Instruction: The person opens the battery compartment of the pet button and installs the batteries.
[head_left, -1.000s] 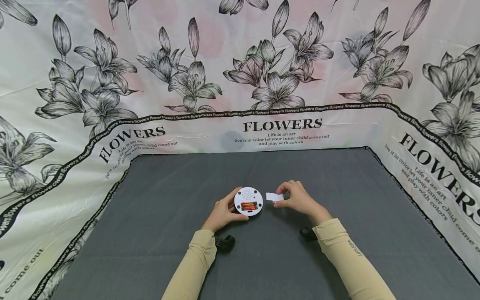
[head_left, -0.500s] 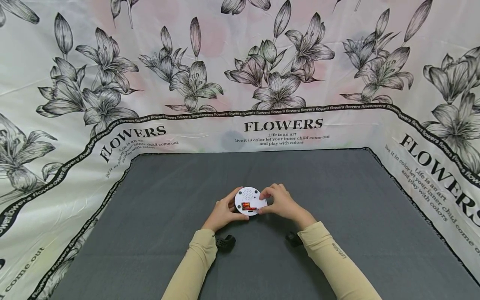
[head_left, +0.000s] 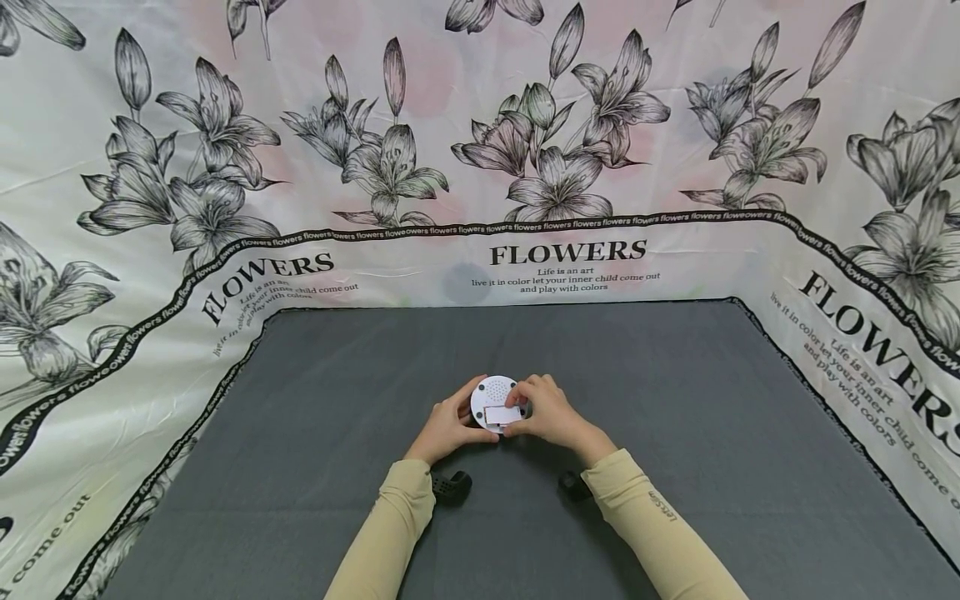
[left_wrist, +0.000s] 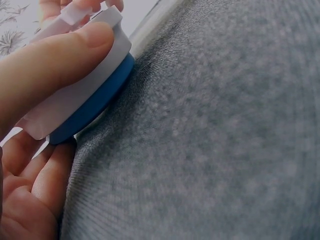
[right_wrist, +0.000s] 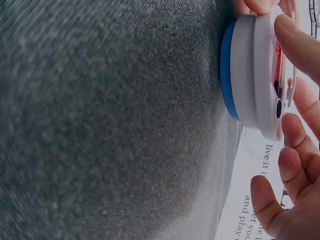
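My left hand [head_left: 444, 429] grips a round white battery-powered device [head_left: 491, 390] by its edge, its underside with small speaker holes and dark feet turned up. In the left wrist view the thumb lies along its white side, and a blue rim [left_wrist: 100, 102] faces the grey cloth. Between thumb and fingers my right hand [head_left: 552, 418] pinches a small white battery cover [head_left: 501, 415], held over the battery compartment. The right wrist view shows the cover slightly apart from the device, with a red battery [right_wrist: 278, 62] visible beneath it.
Grey cloth [head_left: 360, 367] covers the table under both hands. A white curtain [head_left: 420, 267] printed with flowers and lettering rises behind and along both sides. A dark wrist-worn camera piece [head_left: 452, 488] hangs below the left wrist, another [head_left: 574, 487] by the right.
My right hand has moved left with the battery cover, from beside the device to over its battery compartment, hiding the batteries in the head view. The left hand keeps its hold.
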